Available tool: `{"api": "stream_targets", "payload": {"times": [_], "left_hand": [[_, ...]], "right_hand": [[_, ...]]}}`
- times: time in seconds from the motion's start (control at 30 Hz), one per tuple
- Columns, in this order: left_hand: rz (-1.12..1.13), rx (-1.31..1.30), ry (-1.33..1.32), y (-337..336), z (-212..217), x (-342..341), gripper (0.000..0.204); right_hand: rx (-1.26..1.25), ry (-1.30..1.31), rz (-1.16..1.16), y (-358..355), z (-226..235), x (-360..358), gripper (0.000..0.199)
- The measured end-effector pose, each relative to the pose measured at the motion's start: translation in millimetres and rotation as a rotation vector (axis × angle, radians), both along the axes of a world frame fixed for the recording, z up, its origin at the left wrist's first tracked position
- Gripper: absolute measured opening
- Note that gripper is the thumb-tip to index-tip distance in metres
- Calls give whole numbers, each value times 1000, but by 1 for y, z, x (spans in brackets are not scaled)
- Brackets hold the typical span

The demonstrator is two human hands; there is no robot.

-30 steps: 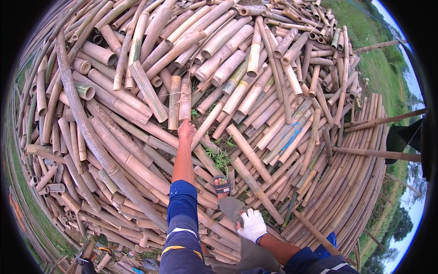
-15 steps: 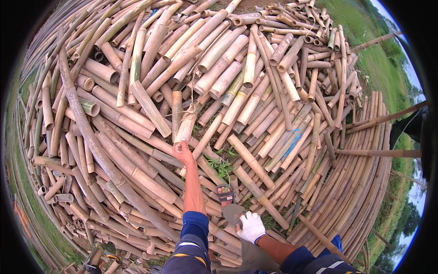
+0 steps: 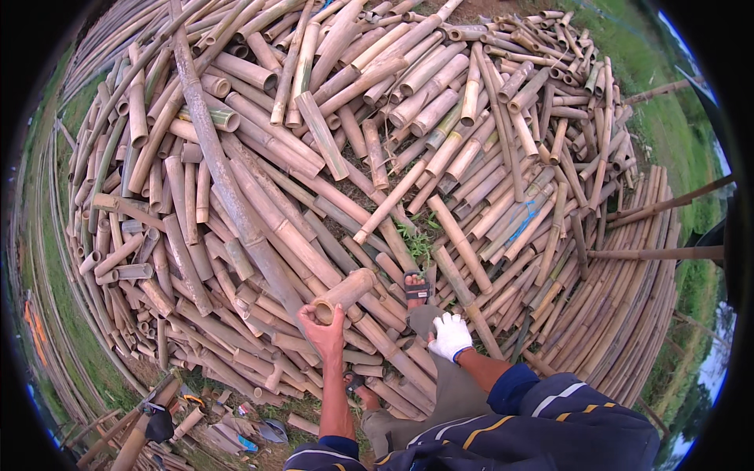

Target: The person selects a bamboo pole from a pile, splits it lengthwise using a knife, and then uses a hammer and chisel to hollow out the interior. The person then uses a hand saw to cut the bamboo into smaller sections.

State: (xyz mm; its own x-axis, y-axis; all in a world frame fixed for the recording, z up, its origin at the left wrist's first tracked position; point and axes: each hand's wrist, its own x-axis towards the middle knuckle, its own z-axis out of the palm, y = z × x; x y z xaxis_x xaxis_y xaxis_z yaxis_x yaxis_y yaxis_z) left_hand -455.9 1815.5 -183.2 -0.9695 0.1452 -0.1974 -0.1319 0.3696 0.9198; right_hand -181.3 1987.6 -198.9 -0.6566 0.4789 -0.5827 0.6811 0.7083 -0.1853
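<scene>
A short, wide bamboo piece (image 3: 355,287) is in my bare left hand (image 3: 322,334). My fingers and thumb grip its near end, where the round hollow opening faces me, and the piece tilts away to the right above the pile. My right hand (image 3: 450,337), in a white glove, lies over the bent knee of my grey-brown trousers (image 3: 455,388) with its fingers lying over the cloth and nothing seen in it. Below that knee my sandalled foot (image 3: 416,289) stands among the bamboo, beside a green weed (image 3: 416,243).
Cut bamboo lies heaped on all sides, with one long bent pole (image 3: 228,188) across the left. Long poles (image 3: 605,290) are stacked at the right. Blue twine (image 3: 521,223) lies on the pile. Tools and scraps (image 3: 236,430) sit on the ground at lower left.
My left hand has drawn the bamboo piece back toward me and down, its hollow end now turned to me. The view has swung left. My right hand stays on the knee.
</scene>
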Motion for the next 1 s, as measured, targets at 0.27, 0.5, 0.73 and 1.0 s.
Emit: {"api": "stream_targets", "payload": {"times": [0.27, 0.5, 0.73, 1.0], "left_hand": [[-48, 8, -98, -138, 103, 44, 68], [21, 212, -91, -250, 160, 72, 59], [74, 260, 45, -272, 268, 99, 82], [127, 179, 304, -368, 292, 116, 95]], "right_hand": [[56, 21, 198, -71, 16, 30, 52], [-166, 298, 185, -162, 119, -22, 95], [-501, 518, 120, -272, 178, -85, 86], [-689, 387, 195, -366, 237, -91, 85]]}}
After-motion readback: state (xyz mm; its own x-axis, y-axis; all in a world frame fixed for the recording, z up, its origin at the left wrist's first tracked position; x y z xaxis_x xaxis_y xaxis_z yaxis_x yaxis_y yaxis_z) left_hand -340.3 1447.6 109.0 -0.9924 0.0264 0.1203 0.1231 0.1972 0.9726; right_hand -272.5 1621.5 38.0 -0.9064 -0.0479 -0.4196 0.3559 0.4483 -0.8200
